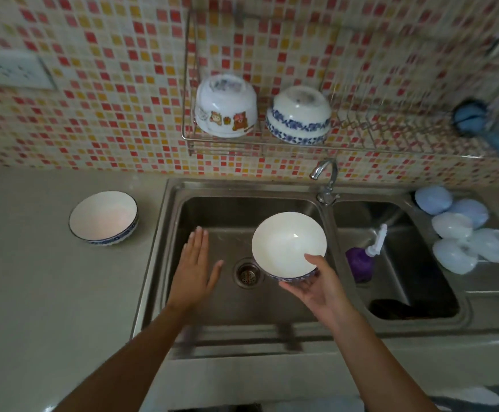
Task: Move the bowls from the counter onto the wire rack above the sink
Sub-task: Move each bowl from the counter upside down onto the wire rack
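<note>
My right hand (pixel 313 285) grips a white bowl with a blue patterned band (pixel 286 242), held upright over the left sink basin, thumb on its near rim. My left hand (pixel 193 269) hovers flat and empty over the same basin, fingers apart. A second white bowl with a blue rim (pixel 103 217) stands upright on the counter (pixel 34 278), left of the sink. On the wire rack (pixel 376 148) fixed to the tiled wall, two bowls rest upside down: one with bear pictures (pixel 226 111) and one with a blue floral band (pixel 298 117). The rack's right half holds nothing.
A chrome tap (pixel 327 176) rises between the two basins, below the rack. A purple soap pump bottle (pixel 364 257) stands in the right basin. Several pale blue and white round lids or sponges (pixel 462 230) lie at the sink's right. A blue object (pixel 474 120) hangs on the wall.
</note>
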`<state>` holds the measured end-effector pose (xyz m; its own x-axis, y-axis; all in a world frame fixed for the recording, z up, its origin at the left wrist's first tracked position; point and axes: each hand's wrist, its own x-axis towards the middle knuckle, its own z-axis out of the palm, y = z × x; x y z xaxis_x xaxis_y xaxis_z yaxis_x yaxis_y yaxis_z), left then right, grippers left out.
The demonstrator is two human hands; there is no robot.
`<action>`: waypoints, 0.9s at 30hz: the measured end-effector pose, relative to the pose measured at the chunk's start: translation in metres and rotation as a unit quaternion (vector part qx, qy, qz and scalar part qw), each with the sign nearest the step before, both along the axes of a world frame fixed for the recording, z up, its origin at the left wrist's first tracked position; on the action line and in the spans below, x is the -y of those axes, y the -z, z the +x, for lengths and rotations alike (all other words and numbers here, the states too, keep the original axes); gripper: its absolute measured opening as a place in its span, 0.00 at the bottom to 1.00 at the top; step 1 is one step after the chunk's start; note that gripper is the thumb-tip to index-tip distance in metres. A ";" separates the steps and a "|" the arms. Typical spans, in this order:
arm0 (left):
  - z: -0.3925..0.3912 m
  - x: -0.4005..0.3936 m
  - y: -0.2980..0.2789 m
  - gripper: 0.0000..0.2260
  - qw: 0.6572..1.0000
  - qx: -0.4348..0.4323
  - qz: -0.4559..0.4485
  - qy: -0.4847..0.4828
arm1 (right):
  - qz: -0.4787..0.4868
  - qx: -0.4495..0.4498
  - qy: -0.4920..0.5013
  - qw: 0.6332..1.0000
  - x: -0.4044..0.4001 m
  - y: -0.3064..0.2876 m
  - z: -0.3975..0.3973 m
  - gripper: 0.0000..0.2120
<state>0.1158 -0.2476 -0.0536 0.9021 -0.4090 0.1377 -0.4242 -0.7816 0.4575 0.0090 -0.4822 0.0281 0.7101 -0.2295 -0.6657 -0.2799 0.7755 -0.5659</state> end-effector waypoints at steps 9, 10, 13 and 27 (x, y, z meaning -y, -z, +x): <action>0.100 0.038 -0.140 0.28 0.978 0.210 0.008 -0.005 | -0.012 0.132 -0.011 0.991 -0.004 -0.080 0.024 0.18; 0.109 0.037 -0.143 0.28 0.978 0.205 0.027 -0.016 | -0.013 0.144 -0.012 0.989 -0.005 -0.087 0.027 0.18; 0.125 0.031 -0.143 0.29 0.979 0.183 0.088 -0.037 | -0.004 0.186 -0.016 0.982 -0.006 -0.107 0.039 0.18; 0.124 0.021 -0.148 0.27 0.985 0.163 0.061 -0.004 | -0.278 0.287 -0.064 0.915 0.008 -0.190 0.144 0.30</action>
<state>0.2397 -0.2687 0.0941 0.8213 -0.4341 0.3702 -0.5268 -0.8261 0.2000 0.1526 -0.4903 0.2183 0.9505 -0.3101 0.0183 0.1179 0.3057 -0.9448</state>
